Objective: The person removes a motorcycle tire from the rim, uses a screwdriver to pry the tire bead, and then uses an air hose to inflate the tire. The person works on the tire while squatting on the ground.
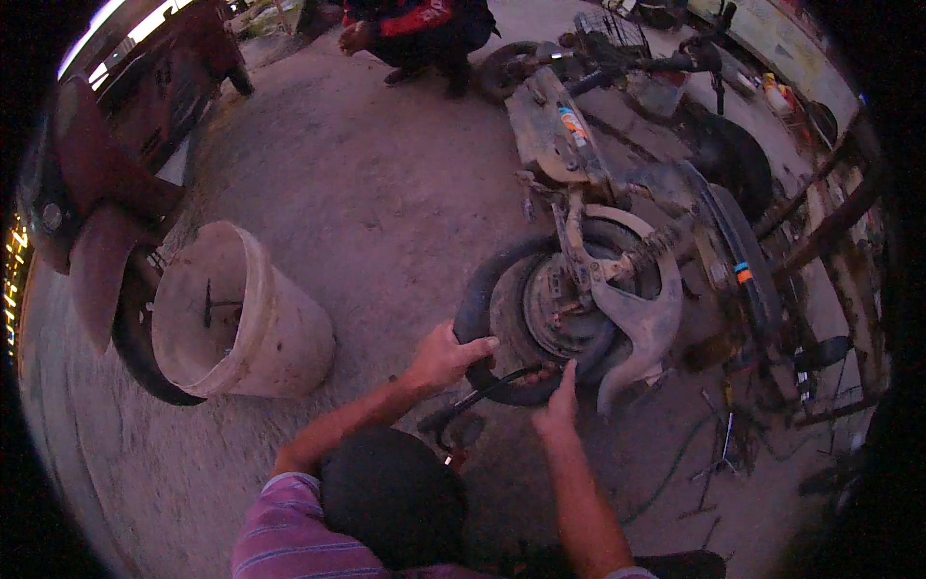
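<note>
My left hand grips the left side of a black rubber tube, looped around the wheel hub of a scooter lying on its side. With fingers wrapped at the loop's lower right, my right hand holds the same tube. A dusty curved fender and a fork lie over the wheel's right side. A dark hose runs just below the loop, between my hands; its ends are hard to make out.
A dirty pale bucket stands left, beside a maroon vehicle. Another person crouches at the top, behind the scooter's deck. Metal frames line the right; tools lie on the dusty ground.
</note>
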A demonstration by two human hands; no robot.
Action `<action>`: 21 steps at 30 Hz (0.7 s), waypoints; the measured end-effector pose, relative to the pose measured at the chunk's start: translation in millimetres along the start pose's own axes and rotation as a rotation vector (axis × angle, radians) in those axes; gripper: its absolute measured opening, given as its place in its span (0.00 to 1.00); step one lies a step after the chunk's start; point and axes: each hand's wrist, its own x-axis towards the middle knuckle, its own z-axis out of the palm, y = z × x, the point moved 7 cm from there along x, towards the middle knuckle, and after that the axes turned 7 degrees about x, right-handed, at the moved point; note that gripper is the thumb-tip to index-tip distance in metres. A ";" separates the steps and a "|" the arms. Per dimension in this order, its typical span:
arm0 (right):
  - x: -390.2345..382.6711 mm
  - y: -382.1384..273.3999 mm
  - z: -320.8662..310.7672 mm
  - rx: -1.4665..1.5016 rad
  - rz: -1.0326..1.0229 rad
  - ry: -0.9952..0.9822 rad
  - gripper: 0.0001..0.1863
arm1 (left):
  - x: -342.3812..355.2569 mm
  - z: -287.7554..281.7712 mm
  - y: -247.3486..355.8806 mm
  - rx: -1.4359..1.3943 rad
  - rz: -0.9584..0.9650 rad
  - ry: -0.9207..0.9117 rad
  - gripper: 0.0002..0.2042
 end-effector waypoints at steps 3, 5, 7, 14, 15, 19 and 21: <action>11.2 5.4 -7.2 0.033 0.039 0.066 0.30 | -2.7 8.9 -3.7 -0.003 -0.010 0.016 0.16; 22.8 -7.1 -13.2 -0.184 -0.207 0.062 0.28 | -5.4 7.5 -19.0 0.011 -0.115 0.101 0.16; 31.1 -6.4 -22.6 -0.150 -0.191 0.087 0.29 | -11.8 13.9 -18.6 -0.064 0.007 -0.019 0.17; 39.9 5.4 27.9 0.142 0.114 -0.230 0.33 | -32.9 30.1 -44.3 -0.039 -0.240 -0.068 0.13; 40.1 5.8 29.1 0.113 0.116 -0.187 0.34 | -36.4 30.8 -46.1 -0.003 -0.281 -0.066 0.12; 38.5 2.8 37.9 0.104 0.106 -0.223 0.35 | -39.1 31.9 -49.8 0.152 -0.322 -0.068 0.10; 34.8 2.0 45.6 0.149 0.154 -0.332 0.36 | -35.5 30.1 -54.9 0.054 -0.326 -0.023 0.11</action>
